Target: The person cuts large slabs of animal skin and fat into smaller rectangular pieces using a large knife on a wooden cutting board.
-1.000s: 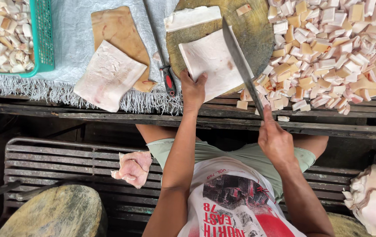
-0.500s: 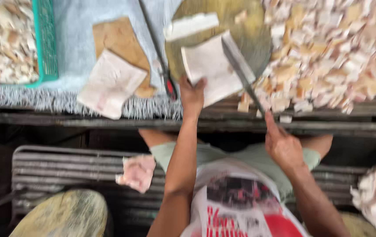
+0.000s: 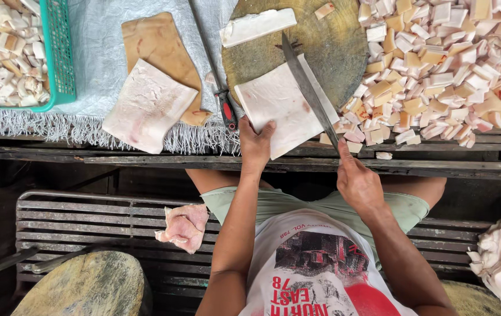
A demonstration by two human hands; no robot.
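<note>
Since the earlier frame, the long steel-bladed knife [image 3: 308, 88] has been swung round so that its blade lies diagonally across the right part of the pale, flat slab of pork fat [image 3: 282, 111], where before it lay along the slab's right edge. The slab itself has been kept in much the same place, half on the round, worn wooden chopping block [image 3: 332, 44] and half over the table's near edge.

The left hand [image 3: 256, 143] is pressed on the slab's near left corner, fingers together and laid flat, the thumb spread to the right. The right hand [image 3: 357, 182] is closed round the knife's handle, which is hidden by the fingers, the forefinger stretched along the blade's base.

A second narrow white strip of fat [image 3: 257, 26] is seen at the block's far side. To the right, a heap of small cubed fat pieces [image 3: 438, 64] is piled against the block. To the left, a red-handled sharpening steel [image 3: 218, 82] lies just beside the block, and beyond it a pale slab [image 3: 145, 108] rests partly over a tan skin-side slab [image 3: 160, 44]. A green plastic basket [image 3: 60, 58] filled with cut pieces stands at the far left.
</note>
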